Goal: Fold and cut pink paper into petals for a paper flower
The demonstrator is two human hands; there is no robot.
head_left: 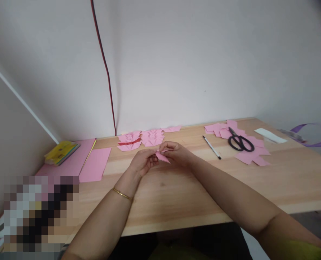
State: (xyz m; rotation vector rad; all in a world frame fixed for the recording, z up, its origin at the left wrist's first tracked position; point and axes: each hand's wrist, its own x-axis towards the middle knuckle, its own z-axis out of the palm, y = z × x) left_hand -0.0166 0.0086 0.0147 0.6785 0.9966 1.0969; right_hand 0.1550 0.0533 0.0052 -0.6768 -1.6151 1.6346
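Where fingers [168, 144] cover pink paper [163, 157], partly hidden, perhaps folded.

Pen [212, 147] and scissors [239, 138] lie right of the held paper [163, 157].

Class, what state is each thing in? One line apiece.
Left hand: pinching pink paper
Right hand: pinching it too
Pink paper: held, partly covered
Loose pink pieces: spread, overlapping
Scissors: lying flat, blades nearly or fully closed
Folded pink pieces: close together
Pen: lying flat
White strip: lying flat
Yellow packet: lying on pink sheet
Cable: hanging
Bracelet: worn
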